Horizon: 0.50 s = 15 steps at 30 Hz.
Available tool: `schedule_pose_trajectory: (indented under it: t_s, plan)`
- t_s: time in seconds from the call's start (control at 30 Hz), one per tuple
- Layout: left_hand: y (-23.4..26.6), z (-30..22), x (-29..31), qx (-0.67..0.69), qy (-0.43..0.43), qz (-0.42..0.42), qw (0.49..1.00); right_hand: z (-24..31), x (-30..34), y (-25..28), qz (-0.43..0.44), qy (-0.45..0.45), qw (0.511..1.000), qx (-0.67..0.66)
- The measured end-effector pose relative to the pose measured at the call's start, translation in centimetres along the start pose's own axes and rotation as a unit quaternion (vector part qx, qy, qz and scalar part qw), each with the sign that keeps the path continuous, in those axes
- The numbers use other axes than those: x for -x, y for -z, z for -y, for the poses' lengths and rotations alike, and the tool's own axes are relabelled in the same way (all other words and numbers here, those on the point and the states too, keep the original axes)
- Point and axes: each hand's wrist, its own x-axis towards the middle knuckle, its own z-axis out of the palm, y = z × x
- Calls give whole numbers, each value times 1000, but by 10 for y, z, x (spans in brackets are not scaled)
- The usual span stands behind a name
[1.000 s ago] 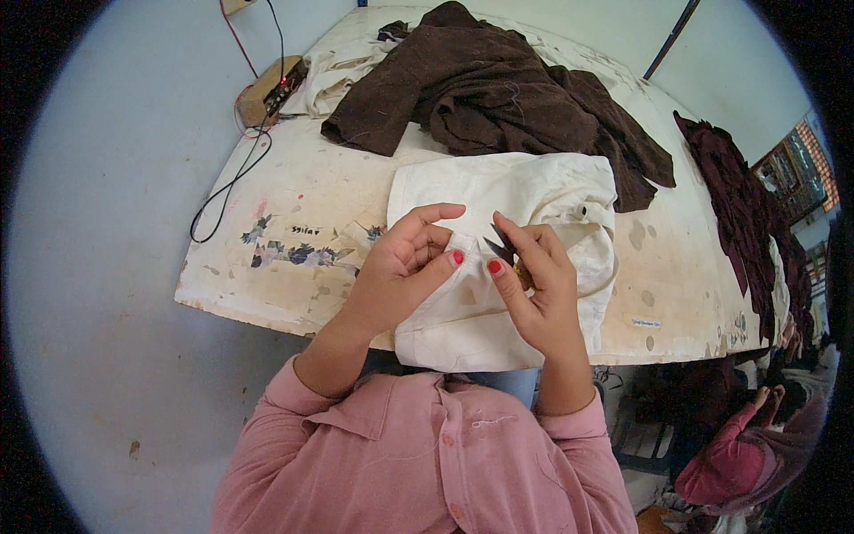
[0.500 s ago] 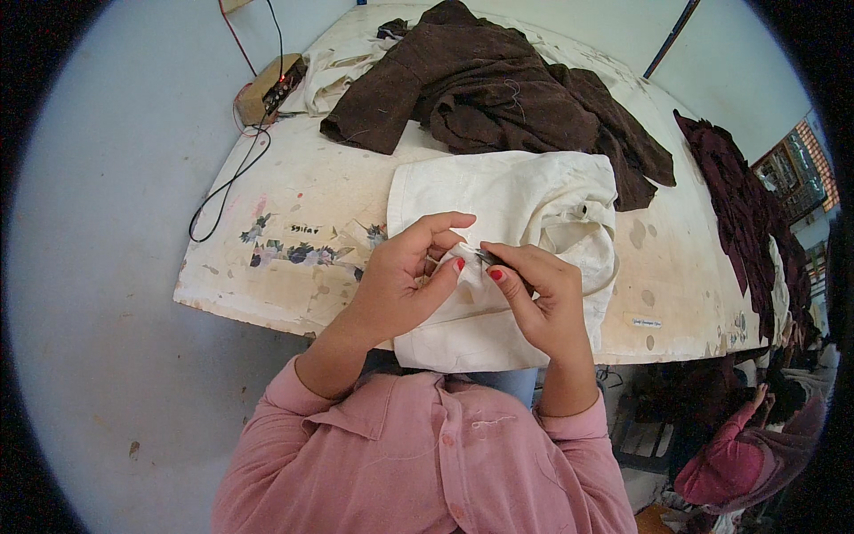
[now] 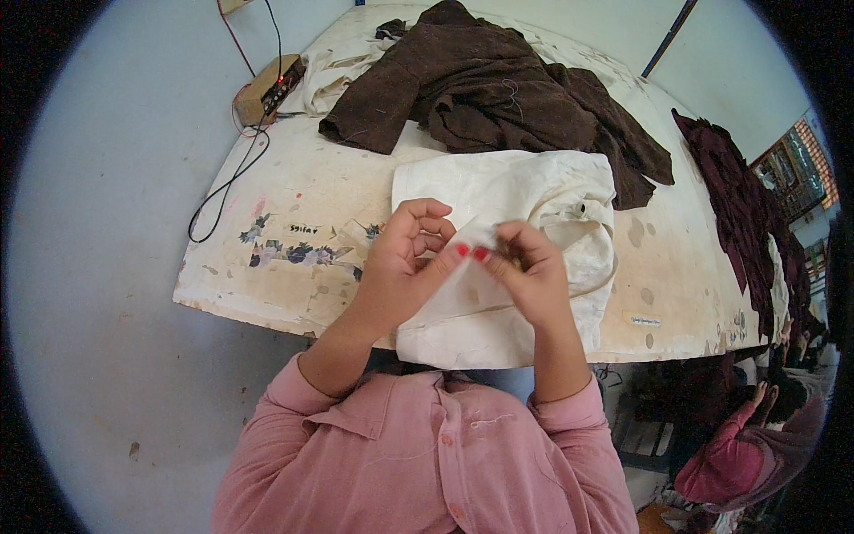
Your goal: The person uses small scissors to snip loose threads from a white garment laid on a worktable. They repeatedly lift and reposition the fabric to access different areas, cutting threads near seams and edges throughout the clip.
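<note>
Head view: the left hand keeps a pinching grip on a raised fold of the creased white cloth garment, spread beneath both grips on the pale, stained surface. The right hand's blurred grip curls half-closed just beside it, contents impossible to tell; holding the fold taut, fingertips steady, should suit this close work.

A pale bluish wall is running along the left edge of the desk, whose cream top is showing stains and worn patches. Past the far right side, a whiter wall is rising, with a dark pole slanting near it. Soft, even light is falling; beyond the right edge, an orange-edged frame is showing indistinctly
</note>
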Motion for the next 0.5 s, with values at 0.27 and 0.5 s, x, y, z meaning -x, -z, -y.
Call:
schedule_pose_trajectory:
  t_s: [0.27,0.5]
  plan:
    - [11,-7,13,-20,122,142,982,26,-57,44,-265,113,955,75]
    - [23,-8,3,-50,135,191,971,16,-24,20,-171,134,931,295]
